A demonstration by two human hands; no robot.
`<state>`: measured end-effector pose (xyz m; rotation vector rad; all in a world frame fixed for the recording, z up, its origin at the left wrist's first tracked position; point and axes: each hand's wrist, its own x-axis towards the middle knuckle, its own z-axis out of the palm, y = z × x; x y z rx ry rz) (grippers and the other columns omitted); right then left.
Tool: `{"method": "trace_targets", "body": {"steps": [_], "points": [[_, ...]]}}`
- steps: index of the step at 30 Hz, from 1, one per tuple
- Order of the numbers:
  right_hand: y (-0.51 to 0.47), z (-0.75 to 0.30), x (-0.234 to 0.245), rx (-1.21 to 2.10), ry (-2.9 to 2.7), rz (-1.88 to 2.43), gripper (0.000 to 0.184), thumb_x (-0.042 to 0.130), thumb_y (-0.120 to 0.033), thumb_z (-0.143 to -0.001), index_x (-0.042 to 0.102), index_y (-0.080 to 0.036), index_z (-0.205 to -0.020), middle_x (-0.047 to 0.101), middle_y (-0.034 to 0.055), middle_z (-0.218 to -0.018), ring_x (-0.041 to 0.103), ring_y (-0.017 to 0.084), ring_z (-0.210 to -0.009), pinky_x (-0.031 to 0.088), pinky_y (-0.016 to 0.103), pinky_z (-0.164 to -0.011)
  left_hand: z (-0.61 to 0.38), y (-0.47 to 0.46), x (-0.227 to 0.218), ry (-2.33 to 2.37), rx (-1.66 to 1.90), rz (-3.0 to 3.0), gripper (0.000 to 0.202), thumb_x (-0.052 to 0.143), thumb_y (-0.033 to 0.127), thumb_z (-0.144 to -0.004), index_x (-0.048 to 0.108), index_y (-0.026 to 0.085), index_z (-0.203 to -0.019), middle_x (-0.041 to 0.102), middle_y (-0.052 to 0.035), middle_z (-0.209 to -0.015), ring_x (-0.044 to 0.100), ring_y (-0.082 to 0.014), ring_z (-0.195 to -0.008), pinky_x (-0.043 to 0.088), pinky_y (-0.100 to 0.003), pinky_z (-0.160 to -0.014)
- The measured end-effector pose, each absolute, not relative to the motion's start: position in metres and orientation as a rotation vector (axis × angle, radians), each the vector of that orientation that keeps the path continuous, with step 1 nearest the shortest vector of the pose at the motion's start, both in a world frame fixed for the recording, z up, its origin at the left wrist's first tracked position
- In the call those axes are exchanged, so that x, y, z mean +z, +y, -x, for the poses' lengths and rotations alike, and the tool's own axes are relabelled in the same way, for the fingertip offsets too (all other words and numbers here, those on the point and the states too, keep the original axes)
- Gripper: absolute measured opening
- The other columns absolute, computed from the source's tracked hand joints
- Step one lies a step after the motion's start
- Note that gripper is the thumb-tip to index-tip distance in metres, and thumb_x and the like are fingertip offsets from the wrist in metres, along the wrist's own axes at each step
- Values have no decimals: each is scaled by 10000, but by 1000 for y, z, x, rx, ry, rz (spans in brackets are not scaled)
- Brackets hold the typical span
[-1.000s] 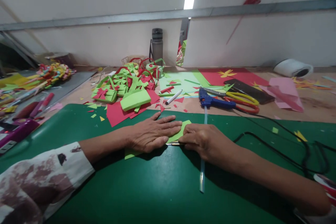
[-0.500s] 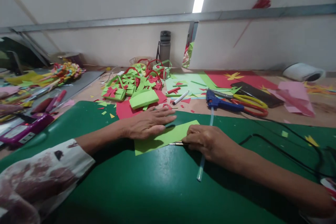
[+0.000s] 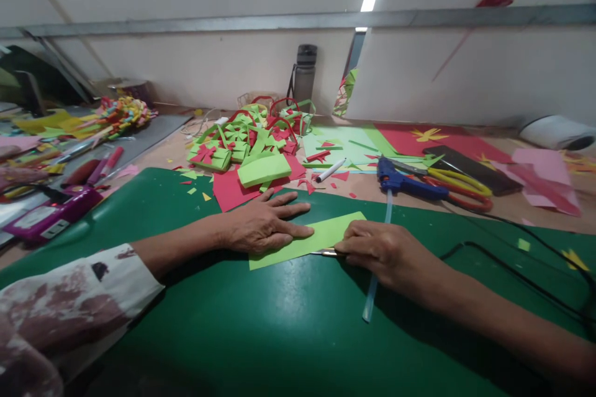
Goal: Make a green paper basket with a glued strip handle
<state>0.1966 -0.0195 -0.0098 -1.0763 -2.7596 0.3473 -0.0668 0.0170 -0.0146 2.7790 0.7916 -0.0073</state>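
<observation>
A light green paper strip (image 3: 321, 237) lies at a slant on the green mat (image 3: 279, 335). My left hand (image 3: 261, 223) rests flat on its left part, fingers spread. Pinched in my right hand (image 3: 377, 245) is a slim tool with a pointed metal tip (image 3: 326, 252); its handle is hidden, so its exact kind is unclear. The tip touches or nearly touches the strip's lower edge. A clear glue stick (image 3: 372, 298) passes under my right hand, running from the blue glue gun (image 3: 405, 181) behind it.
Behind the mat are a pile of green and red paper bags (image 3: 251, 136), a folded green paper box (image 3: 264, 169), a white marker (image 3: 330, 170) and yellow-handled scissors (image 3: 459, 180). A grey bottle (image 3: 305, 77) stands by the wall. A black cord (image 3: 512, 273) crosses the right side.
My left hand's fingers have spread wider, and its thumb now reaches along the strip. My right hand keeps its pinch on the slim tool. The whole view has shifted slightly.
</observation>
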Motion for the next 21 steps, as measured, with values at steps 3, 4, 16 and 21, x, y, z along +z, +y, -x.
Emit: {"method": "trace_targets", "body": {"steps": [3,4,16,21], "points": [[-20,-197,-8,391,-2766,1069,230,481,-120,-857,681,-216,-920,574,24,-760,508,128,-647,325,235,-564,67,17,-15,791,-15,-2781,415,351,354,-923,391,390,-1335,167,31,-1503,65,-291,-1387,91,-567,-1079],[-20,-197,-7,410,-2765,1072,227,480,-119,-857,680,-213,-913,571,24,-760,505,127,-643,323,235,-562,67,17,-15,791,-15,-2780,415,351,354,-923,393,388,-1334,169,28,-1503,67,-294,-1386,96,-568,-1077],[-24,-189,-6,456,-2758,1036,216,475,-133,-866,678,-205,-875,550,18,-730,484,119,-624,302,227,-550,67,16,-15,787,-12,-2796,411,350,325,-926,411,360,-1331,186,-3,-1505,70,-310,-1384,86,-584,-1063],[-25,-178,-7,469,-2774,1006,222,467,-121,-865,674,-201,-858,543,17,-721,471,116,-623,295,224,-545,69,17,-18,769,20,-2813,412,346,320,-928,401,368,-1334,186,-3,-1507,72,-312,-1384,76,-599,-1055]]}}
